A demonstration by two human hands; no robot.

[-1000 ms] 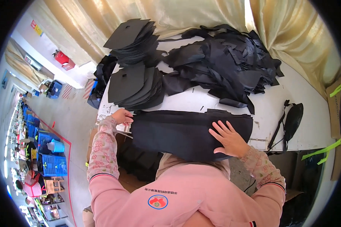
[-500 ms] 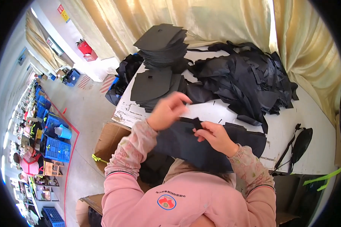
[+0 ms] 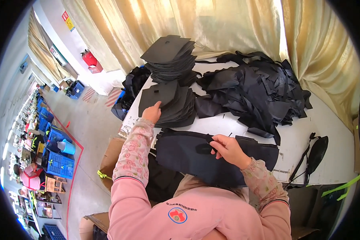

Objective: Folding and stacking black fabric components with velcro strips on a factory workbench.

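room: a long workshop floor runs off to the left, with blue crates (image 3: 60, 164) and a red line on the concrete; pale gold curtains (image 3: 212, 28) hang behind the bench, lit from outside.
bench: white top (image 3: 308, 140), crowded at the back and bare toward the near right edge, where a black strap (image 3: 308, 158) hangs over it.
scrap heap: a loose pile of black fabric offcuts (image 3: 260, 88) sits far right, out of the way of both hands.
stacks: two piles of square black boards — a tall one (image 3: 170, 58) at the back, a lower fanned one (image 3: 168, 104) just in front, within easy reach.
fabric piece: a wide black fabric panel (image 3: 188, 154) lies flat at the near edge, spread out probably so it can be worked on.
right hand: right hand (image 3: 228, 150) rests on the panel, fingers pinched narrow on a small fold of it.
left hand: left hand (image 3: 152, 114) reaches to the lower stack, fingers flat on the top board — whether it grips, one cannot tell.
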